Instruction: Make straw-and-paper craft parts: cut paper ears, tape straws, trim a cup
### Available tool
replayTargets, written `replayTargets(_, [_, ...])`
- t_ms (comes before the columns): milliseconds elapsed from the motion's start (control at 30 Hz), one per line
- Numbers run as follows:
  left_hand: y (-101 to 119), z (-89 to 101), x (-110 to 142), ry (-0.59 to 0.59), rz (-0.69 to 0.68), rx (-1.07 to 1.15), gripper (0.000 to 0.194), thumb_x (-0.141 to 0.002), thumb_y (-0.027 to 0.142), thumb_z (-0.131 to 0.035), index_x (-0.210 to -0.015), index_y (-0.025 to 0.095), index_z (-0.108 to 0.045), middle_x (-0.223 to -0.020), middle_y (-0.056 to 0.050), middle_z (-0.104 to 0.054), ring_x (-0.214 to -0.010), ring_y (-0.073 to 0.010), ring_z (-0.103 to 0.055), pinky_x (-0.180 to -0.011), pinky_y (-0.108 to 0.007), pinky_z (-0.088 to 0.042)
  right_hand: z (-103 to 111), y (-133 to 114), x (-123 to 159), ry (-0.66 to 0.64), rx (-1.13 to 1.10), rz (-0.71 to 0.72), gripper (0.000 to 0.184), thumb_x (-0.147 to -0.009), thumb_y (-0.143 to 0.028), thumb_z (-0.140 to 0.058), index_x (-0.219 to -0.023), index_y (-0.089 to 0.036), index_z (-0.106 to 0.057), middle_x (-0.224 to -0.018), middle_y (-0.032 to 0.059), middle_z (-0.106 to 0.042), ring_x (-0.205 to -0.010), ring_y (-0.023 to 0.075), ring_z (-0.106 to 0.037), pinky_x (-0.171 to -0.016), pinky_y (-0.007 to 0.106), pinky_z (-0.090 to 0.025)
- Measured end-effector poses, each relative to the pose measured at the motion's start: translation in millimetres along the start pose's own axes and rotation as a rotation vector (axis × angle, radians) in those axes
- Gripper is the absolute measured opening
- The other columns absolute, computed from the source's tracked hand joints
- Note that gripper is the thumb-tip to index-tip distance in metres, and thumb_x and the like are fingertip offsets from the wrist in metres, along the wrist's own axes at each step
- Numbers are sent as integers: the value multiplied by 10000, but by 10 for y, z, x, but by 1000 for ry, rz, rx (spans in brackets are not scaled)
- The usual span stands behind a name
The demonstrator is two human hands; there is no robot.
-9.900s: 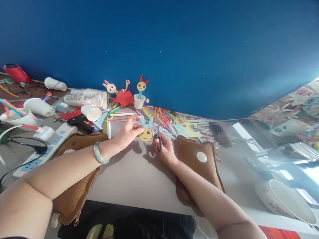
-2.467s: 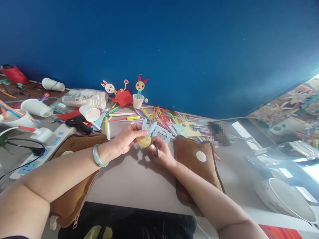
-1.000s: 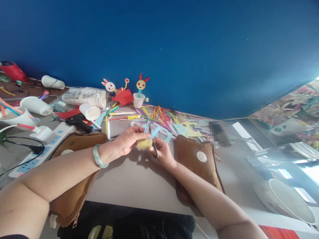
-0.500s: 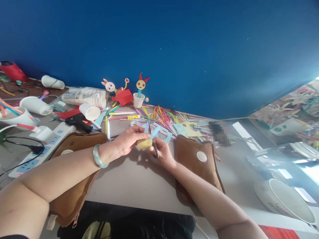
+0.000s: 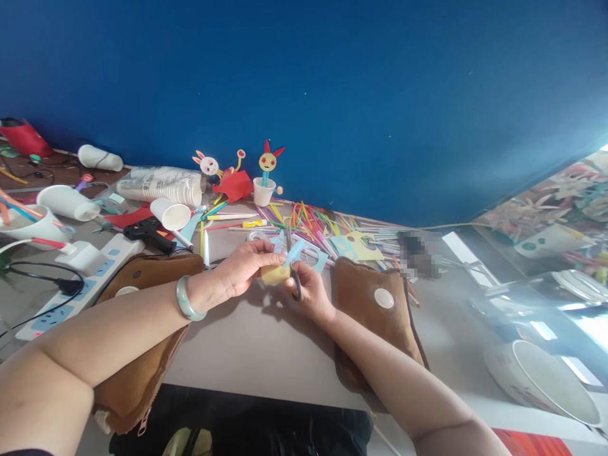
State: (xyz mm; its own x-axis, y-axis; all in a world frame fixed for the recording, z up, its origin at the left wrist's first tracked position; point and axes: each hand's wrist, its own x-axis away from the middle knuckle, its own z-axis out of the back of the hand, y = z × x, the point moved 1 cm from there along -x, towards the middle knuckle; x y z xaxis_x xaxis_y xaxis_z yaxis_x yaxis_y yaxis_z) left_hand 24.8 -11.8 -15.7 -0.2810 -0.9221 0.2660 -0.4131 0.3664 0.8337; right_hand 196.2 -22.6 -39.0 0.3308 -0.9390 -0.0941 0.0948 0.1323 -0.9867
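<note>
Pinched between the fingers of my left hand (image 5: 251, 263) is a cut-out of yellow paper (image 5: 275, 274) with light blue paper (image 5: 293, 252) at its upper edge. My right hand (image 5: 311, 291) grips a pair of scissors (image 5: 296, 285) by its dark handle loops. The scissors' blades point up and away, against the blue paper. Fingers hide part of both the paper and the scissors. Behind my hands lies a blue paper sheet (image 5: 316, 256) with a round hole cut in it.
Brown cushions (image 5: 375, 316) lie under both forearms. At the left are a power strip (image 5: 102, 272), a black glue gun (image 5: 149, 235) and paper cups (image 5: 171, 215). Coloured pipe cleaners (image 5: 304, 218) and a potted paper figure (image 5: 264, 191) stand by the wall. A white bowl (image 5: 517, 373) is right.
The scissors' blades have shifted slightly at the blue paper. Both hands stay in almost the same place, still holding the paper and the scissors.
</note>
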Motion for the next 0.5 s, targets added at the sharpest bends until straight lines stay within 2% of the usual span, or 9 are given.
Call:
replayTargets(233, [31,-5,22,17,-39,-18,359,-575,288,-903,-683,173,-580,-652,32,-629,-607,-122,-586,-604,-270,-413,0,-18,7,-33,-65,20,628,-650,-772,-738,-736,-202,-487,-620,-42,-470,-561,91,-373,-525,244,-313])
replayTargets(400, [49,-1,17,24,-101,-33,306,-618,296,-876,-743,160,-631,-740,1,-681,-691,-140,-625,-680,-285,-457,12,56,1,-32,-84,-7,616,-700,-788,-685,-774,-207,-492,-596,-47,-497,-518,88,-394,-496,243,-297])
replayTargets(500, [57,-11,21,34,-95,-36,316,-601,299,-884,-724,161,-628,-709,12,-661,-666,-128,-605,-663,-274,-441,11,39,0,-62,-58,-17,628,-687,-799,-685,-758,-208,-486,-590,-43,-502,-522,90,-395,-492,240,-305])
